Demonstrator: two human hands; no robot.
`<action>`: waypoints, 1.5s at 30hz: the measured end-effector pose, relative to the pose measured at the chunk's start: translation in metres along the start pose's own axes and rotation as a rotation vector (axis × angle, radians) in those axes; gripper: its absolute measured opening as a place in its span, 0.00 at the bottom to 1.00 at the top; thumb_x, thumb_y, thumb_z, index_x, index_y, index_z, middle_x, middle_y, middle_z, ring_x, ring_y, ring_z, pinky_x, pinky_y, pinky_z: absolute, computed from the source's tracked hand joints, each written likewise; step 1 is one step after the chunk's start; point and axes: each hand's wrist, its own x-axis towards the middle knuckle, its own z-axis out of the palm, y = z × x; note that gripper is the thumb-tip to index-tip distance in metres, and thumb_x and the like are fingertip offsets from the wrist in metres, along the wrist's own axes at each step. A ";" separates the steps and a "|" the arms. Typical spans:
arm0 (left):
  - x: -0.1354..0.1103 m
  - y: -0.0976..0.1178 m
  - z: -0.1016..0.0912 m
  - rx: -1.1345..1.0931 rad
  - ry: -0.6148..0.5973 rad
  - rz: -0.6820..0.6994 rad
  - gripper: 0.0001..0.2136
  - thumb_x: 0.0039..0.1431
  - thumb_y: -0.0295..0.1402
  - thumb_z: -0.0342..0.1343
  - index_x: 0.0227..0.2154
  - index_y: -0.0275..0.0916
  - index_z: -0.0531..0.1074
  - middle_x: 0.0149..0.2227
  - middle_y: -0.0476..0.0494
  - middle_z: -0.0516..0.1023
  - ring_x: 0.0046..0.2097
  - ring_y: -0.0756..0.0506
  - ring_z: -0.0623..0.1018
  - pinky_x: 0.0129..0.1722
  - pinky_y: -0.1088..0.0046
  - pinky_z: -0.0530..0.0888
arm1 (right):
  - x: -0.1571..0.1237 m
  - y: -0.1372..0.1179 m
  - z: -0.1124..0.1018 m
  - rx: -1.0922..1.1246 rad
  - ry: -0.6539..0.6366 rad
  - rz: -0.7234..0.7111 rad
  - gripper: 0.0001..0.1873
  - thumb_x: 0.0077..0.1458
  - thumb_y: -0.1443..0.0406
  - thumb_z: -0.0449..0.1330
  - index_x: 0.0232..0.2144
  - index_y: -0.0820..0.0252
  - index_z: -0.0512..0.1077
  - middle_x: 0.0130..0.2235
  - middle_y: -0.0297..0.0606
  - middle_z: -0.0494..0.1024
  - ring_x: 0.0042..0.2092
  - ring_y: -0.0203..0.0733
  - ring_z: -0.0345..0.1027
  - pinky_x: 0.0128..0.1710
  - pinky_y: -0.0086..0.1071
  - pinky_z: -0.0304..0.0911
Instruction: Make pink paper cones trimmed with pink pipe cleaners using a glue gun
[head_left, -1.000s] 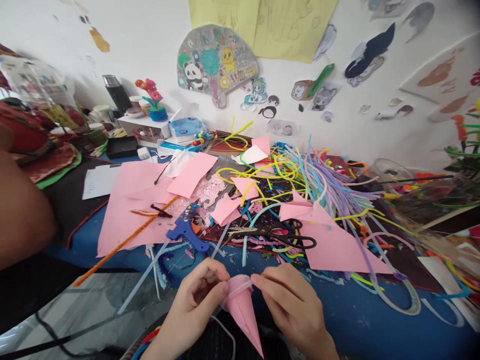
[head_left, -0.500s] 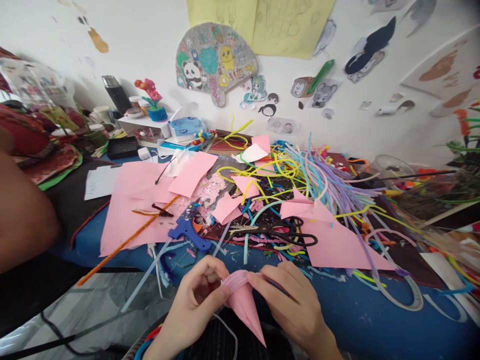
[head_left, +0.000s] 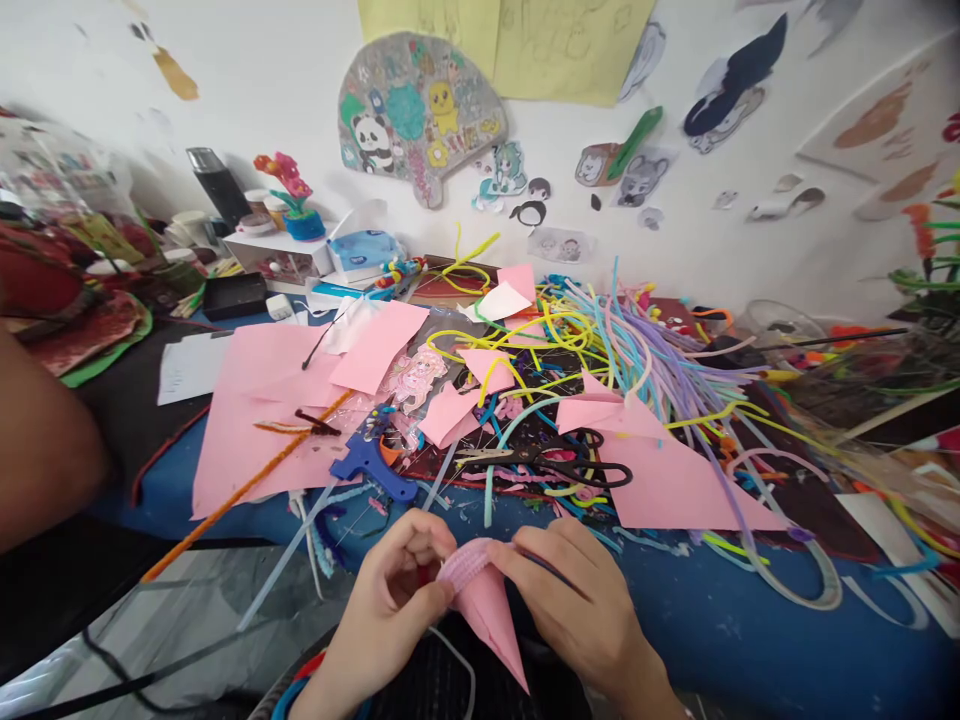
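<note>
Between my hands, over my lap, a pink paper cone (head_left: 491,622) hangs with its point down and to the right. A light pink fuzzy pipe-cleaner band (head_left: 466,563) runs along its wide rim. My left hand (head_left: 397,600) pinches the rim from the left, thumb on the band. From the right, my right hand (head_left: 574,605) presses its fingertips on the band. The inside of the cone is hidden. On the table beyond lie a blue hot glue gun (head_left: 375,468) and black-handled scissors (head_left: 551,457).
Pink paper sheets (head_left: 247,400) and a heap of coloured pipe cleaners (head_left: 645,340) cover the blue table (head_left: 675,600). An orange pipe cleaner (head_left: 240,492) juts over the front edge. Another person's bare limb (head_left: 49,450) shows at the left.
The camera view has shifted slightly, so the table and wall things sit a little further left and up. My hands keep their hold on the cone's rim, nearly unmoved.
</note>
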 end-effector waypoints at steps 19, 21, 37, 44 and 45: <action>0.002 -0.003 0.002 -0.217 0.010 -0.030 0.12 0.57 0.32 0.63 0.40 0.42 0.66 0.29 0.51 0.76 0.31 0.51 0.74 0.31 0.78 0.69 | 0.001 -0.001 0.000 0.440 0.101 0.347 0.16 0.60 0.76 0.57 0.43 0.57 0.78 0.35 0.37 0.77 0.36 0.37 0.72 0.36 0.27 0.69; 0.002 -0.003 0.003 -0.224 0.015 -0.047 0.12 0.57 0.31 0.64 0.40 0.42 0.66 0.29 0.51 0.76 0.31 0.51 0.74 0.31 0.78 0.69 | 0.000 -0.002 0.001 0.417 0.114 0.331 0.16 0.60 0.77 0.56 0.43 0.57 0.78 0.35 0.37 0.77 0.37 0.37 0.72 0.37 0.27 0.69; -0.020 0.004 0.000 0.334 -0.015 0.111 0.16 0.62 0.25 0.57 0.48 0.51 0.65 0.35 0.52 0.79 0.36 0.50 0.77 0.38 0.78 0.72 | 0.009 -0.005 -0.011 0.576 -0.028 0.453 0.03 0.56 0.70 0.65 0.31 0.58 0.75 0.33 0.34 0.75 0.35 0.36 0.70 0.36 0.28 0.66; -0.022 0.005 0.006 0.264 0.001 0.108 0.15 0.63 0.29 0.57 0.50 0.51 0.64 0.35 0.52 0.79 0.38 0.49 0.78 0.41 0.76 0.72 | 0.015 0.001 -0.017 0.611 -0.171 0.432 0.05 0.57 0.69 0.65 0.37 0.56 0.78 0.38 0.35 0.78 0.38 0.36 0.72 0.39 0.27 0.68; -0.022 0.005 0.007 0.249 0.004 0.106 0.15 0.63 0.30 0.57 0.50 0.52 0.64 0.35 0.52 0.79 0.37 0.49 0.78 0.41 0.76 0.71 | 0.017 0.003 -0.018 0.617 -0.195 0.423 0.06 0.57 0.68 0.65 0.38 0.56 0.78 0.38 0.35 0.79 0.39 0.36 0.73 0.39 0.27 0.69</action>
